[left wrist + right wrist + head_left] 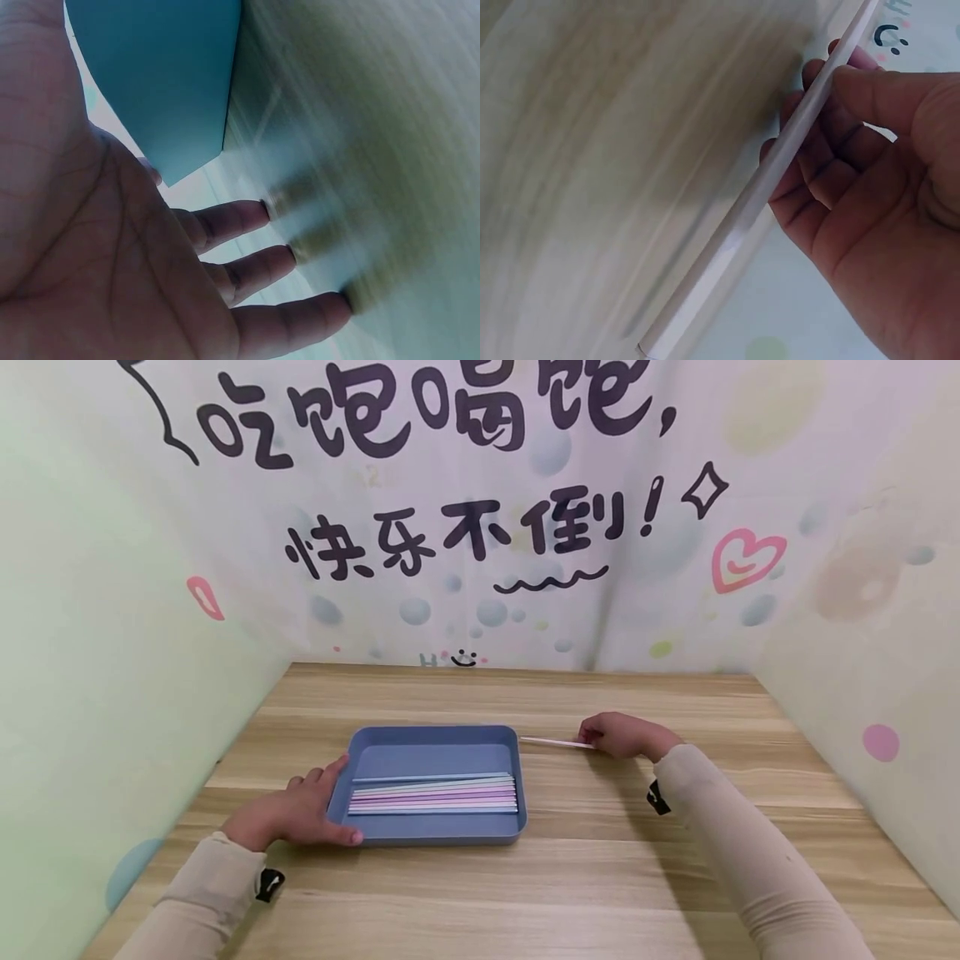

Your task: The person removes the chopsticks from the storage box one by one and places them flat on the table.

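Note:
A shallow blue-grey tray [435, 840] lies on the wooden table, with several pale blue, white and pink chopsticks [435, 796] side by side in its front half. At its left end, my left hand [303, 810] holds the tray, thumb on the front corner and a finger along the left side. The left wrist view shows the other fingers [296, 326] stretched out beside the tray's wall. Right of the tray, my right hand [617, 735] pinches a single pale pink chopstick [742, 202] between thumb and fingers. Its far end points left, near the tray's back right corner.
A wood-grain table [600, 893] reaches back to a printed cloth wall [480, 627] with dark lettering. Pale walls close in on the left and right. Each wrist carries a small black strap piece [657, 797].

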`<state>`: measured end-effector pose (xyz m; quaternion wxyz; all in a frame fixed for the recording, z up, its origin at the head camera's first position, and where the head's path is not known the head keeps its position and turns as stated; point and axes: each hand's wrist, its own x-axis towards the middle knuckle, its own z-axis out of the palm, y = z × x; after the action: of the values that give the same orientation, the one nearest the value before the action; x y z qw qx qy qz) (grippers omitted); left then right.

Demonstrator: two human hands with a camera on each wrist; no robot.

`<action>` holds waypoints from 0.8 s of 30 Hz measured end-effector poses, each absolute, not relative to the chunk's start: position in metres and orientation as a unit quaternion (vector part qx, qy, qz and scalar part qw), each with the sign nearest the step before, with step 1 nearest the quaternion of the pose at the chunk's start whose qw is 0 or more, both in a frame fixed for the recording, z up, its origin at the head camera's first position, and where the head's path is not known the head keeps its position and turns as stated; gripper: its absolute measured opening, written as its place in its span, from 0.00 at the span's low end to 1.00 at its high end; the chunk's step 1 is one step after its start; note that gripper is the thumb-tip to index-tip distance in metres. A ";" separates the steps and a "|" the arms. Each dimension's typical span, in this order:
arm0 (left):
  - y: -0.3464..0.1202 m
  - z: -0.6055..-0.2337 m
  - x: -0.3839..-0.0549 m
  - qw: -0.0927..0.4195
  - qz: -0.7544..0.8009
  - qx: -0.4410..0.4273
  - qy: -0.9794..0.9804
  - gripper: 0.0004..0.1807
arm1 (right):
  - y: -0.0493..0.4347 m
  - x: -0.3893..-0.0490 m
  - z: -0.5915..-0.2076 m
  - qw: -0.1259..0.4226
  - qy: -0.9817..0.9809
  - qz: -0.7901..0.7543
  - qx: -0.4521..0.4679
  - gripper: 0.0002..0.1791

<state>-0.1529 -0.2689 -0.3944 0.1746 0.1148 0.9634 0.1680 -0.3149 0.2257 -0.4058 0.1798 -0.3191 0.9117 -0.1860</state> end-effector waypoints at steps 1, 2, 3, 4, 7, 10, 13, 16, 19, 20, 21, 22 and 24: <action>-0.269 -0.394 -0.153 0.175 0.166 0.116 0.964 0.70 | 0.226 -0.315 -0.406 0.179 0.913 -0.185 -0.316 0.11; -0.269 -0.394 -0.153 0.175 0.165 0.115 0.964 0.70 | 0.226 -0.315 -0.407 0.178 0.915 -0.184 -0.311 0.11; -0.268 -0.394 -0.153 0.175 0.165 0.115 0.964 0.70 | 0.226 -0.315 -0.408 0.175 0.915 -0.184 -0.313 0.11; -0.268 -0.394 -0.153 0.175 0.164 0.114 0.964 0.70 | 0.226 -0.315 -0.408 0.171 0.916 -0.182 -0.315 0.12; -0.267 -0.391 -0.153 0.172 0.166 0.115 0.964 0.69 | 0.226 -0.315 -0.410 0.165 0.914 -0.187 -0.319 0.13; -0.265 -0.390 -0.152 0.174 0.165 0.110 0.965 0.68 | 0.227 -0.316 -0.413 0.161 0.913 -0.190 -0.322 0.13; -0.266 -0.391 -0.152 0.174 0.163 0.109 0.965 0.68 | 0.228 -0.318 -0.414 0.156 0.913 -0.190 -0.325 0.13; -0.267 -0.393 -0.153 0.174 0.163 0.110 0.965 0.69 | 0.229 -0.318 -0.414 0.150 0.914 -0.185 -0.328 0.13; -0.267 -0.394 -0.152 0.174 0.161 0.109 0.966 0.70 | 0.230 -0.318 -0.413 0.144 0.916 -0.182 -0.327 0.13; -0.267 -0.394 -0.152 0.172 0.161 0.109 0.966 0.70 | 0.230 -0.318 -0.412 0.141 0.917 -0.180 -0.328 0.13; -0.266 -0.394 -0.152 0.172 0.161 0.110 0.966 0.70 | 0.230 -0.318 -0.411 0.137 0.916 -0.180 -0.330 0.12; -0.266 -0.394 -0.152 0.171 0.160 0.109 0.966 0.70 | 0.230 -0.318 -0.410 0.134 0.916 -0.179 -0.332 0.12; -0.266 -0.393 -0.152 0.171 0.157 0.107 0.967 0.70 | 0.229 -0.318 -0.409 0.128 0.916 -0.178 -0.335 0.12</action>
<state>-0.1522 -0.2663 -0.3933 0.1706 0.1073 0.9668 0.1574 -0.3184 0.2293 -0.4087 0.1279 -0.3353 0.9162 -0.1783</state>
